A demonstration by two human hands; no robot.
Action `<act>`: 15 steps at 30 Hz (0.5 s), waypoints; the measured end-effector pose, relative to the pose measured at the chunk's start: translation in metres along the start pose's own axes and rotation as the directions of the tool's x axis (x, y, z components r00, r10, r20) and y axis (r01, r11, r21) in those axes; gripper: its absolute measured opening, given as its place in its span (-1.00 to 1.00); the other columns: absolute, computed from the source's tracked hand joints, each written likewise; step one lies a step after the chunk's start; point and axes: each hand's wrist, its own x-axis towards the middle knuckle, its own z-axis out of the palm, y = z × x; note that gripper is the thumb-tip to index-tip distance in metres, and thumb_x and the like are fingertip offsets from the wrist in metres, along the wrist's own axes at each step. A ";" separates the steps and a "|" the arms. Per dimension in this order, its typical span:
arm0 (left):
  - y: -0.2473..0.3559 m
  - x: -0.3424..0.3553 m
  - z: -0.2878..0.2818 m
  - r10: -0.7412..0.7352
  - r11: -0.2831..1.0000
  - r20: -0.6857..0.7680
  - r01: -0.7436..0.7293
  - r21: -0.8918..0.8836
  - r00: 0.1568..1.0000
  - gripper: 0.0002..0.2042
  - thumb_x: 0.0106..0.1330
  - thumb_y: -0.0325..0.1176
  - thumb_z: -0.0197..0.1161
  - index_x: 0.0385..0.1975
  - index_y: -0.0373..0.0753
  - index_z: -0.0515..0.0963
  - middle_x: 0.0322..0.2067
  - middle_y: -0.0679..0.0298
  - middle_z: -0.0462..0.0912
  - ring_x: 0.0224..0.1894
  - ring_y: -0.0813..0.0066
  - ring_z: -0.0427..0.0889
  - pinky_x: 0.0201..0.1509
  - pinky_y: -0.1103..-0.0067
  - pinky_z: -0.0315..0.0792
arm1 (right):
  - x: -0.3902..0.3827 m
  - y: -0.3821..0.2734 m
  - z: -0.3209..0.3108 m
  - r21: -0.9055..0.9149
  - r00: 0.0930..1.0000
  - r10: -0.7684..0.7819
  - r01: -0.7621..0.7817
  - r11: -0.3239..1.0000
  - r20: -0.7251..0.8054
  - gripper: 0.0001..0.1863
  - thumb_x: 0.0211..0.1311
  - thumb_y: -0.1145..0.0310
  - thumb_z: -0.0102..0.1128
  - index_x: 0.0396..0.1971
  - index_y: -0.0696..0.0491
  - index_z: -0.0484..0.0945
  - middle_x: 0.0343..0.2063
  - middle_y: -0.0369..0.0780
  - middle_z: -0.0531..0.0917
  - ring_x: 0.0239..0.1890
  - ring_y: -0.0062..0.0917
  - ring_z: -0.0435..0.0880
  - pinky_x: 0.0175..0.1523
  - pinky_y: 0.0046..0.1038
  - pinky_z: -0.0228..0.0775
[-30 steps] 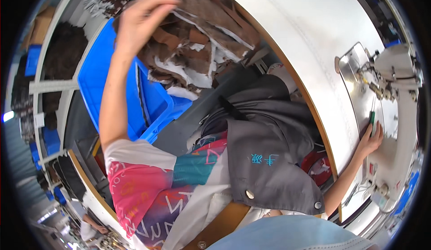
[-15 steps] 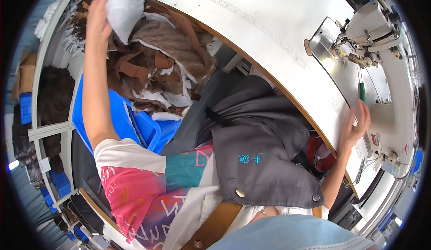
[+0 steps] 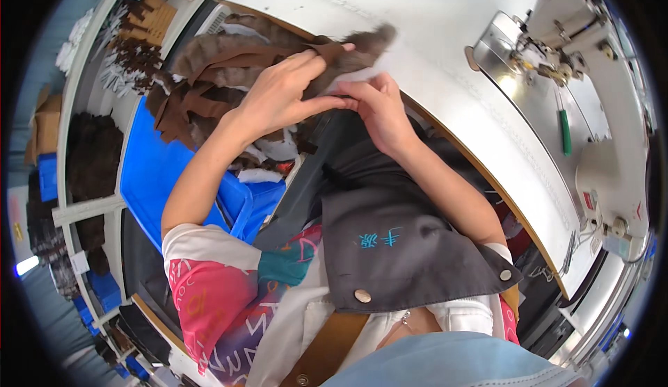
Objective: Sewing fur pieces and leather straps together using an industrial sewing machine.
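Both hands meet over the near edge of the white table, at a brown fur piece (image 3: 365, 53) with a pale underside. My left hand (image 3: 278, 91) is closed on the fur, with a dark brown fabric strip (image 3: 323, 52) by its fingers. At the fur's near edge, my right hand (image 3: 381, 112) pinches with thumb and fingertips, close to the left thumb. Partly behind my left hand and forearm lies a heap of brown fur pieces (image 3: 198, 57) and brown strips, some with white backing showing.
A blue bin (image 3: 156, 178) stands under the heap. The white table (image 3: 452, 67) curves along the far side and right. On it stand a sewing machine (image 3: 612, 130) and a thin green-handled tool (image 3: 565, 133). Shelves (image 3: 90, 210) with dark fur bundles line the left.
My left hand has come from the upper left, where it held a white-backed piece, to the middle. My right hand has left the machine side and joined it at the fur.
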 end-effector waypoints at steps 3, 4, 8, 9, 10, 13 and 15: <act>-0.006 0.000 -0.004 -0.129 0.934 0.151 0.171 -0.314 0.980 -0.43 0.11 -0.43 0.34 0.18 -0.30 0.36 -0.01 0.28 0.57 -0.15 0.51 0.55 -0.10 0.58 0.43 | 0.001 -0.005 0.018 -0.115 0.967 -0.241 0.231 0.966 -0.086 -0.24 0.03 0.59 0.26 0.26 0.13 0.11 -0.27 -0.26 0.60 -0.28 -0.62 0.59 -0.20 -0.60 0.46; -0.006 0.000 -0.009 -0.240 0.862 0.260 0.329 -0.386 0.935 -0.46 0.13 -0.45 0.33 0.17 -0.30 0.38 -0.07 0.33 0.60 -0.22 0.65 0.54 -0.15 0.66 0.42 | 0.003 -0.008 0.006 -0.225 0.979 -0.202 0.193 0.955 -0.015 -0.19 0.02 0.59 0.27 0.29 0.15 0.06 -0.26 -0.25 0.60 -0.29 -0.62 0.60 -0.22 -0.60 0.47; -0.042 -0.010 -0.026 -0.405 0.643 0.103 0.363 -0.674 0.908 -0.72 0.25 -0.35 0.27 -0.07 -0.26 0.60 -0.31 0.42 0.65 -0.37 0.75 0.54 -0.23 0.72 0.43 | -0.001 0.004 -0.009 -0.310 0.959 -0.213 0.148 0.939 -0.186 -0.60 0.06 0.59 0.21 -0.05 0.24 0.42 -0.17 -0.13 0.60 -0.27 -0.57 0.61 -0.18 -0.57 0.49; -0.053 -0.012 -0.040 -0.466 0.625 -0.011 0.320 -0.712 0.885 -0.73 0.27 -0.31 0.25 -0.08 -0.27 0.60 -0.28 0.41 0.66 -0.34 0.72 0.57 -0.20 0.70 0.44 | 0.000 0.008 -0.014 -0.315 0.959 -0.208 0.141 0.939 -0.191 -0.60 0.06 0.59 0.21 -0.05 0.24 0.42 -0.17 -0.13 0.60 -0.27 -0.57 0.61 -0.18 -0.57 0.49; -0.072 -0.017 -0.051 -0.581 0.585 -0.076 0.351 -0.732 0.810 -0.74 0.27 -0.29 0.24 -0.12 -0.26 0.62 -0.25 0.41 0.67 -0.31 0.71 0.58 -0.20 0.70 0.44 | 0.001 0.009 -0.019 -0.277 0.959 -0.266 0.230 0.933 -0.100 -0.66 0.05 0.56 0.24 -0.13 0.20 0.45 -0.11 -0.12 0.58 -0.17 -0.53 0.59 -0.07 -0.51 0.46; -0.137 -0.031 -0.091 -0.701 0.506 -0.161 0.324 -0.799 0.695 -0.67 0.32 -0.27 0.19 -0.03 -0.36 0.54 -0.45 0.54 0.40 -0.40 0.82 0.37 -0.32 0.78 0.23 | 0.003 0.007 -0.032 -0.383 0.919 -0.392 0.379 0.842 0.047 -0.80 0.02 0.59 0.22 -0.30 0.14 0.51 -0.04 -0.10 0.55 -0.01 -0.47 0.53 0.11 -0.43 0.37; -0.179 -0.065 -0.124 -0.731 0.459 -0.145 0.324 -0.827 0.666 -0.78 0.27 -0.26 0.25 -0.18 -0.21 0.64 -0.45 0.56 0.47 -0.43 0.82 0.37 -0.29 0.77 0.24 | 0.002 -0.002 -0.026 -0.314 0.927 -0.373 0.369 0.875 0.050 -0.81 -0.03 0.64 0.20 -0.35 0.14 0.53 -0.08 -0.12 0.58 -0.03 -0.50 0.53 0.11 -0.45 0.35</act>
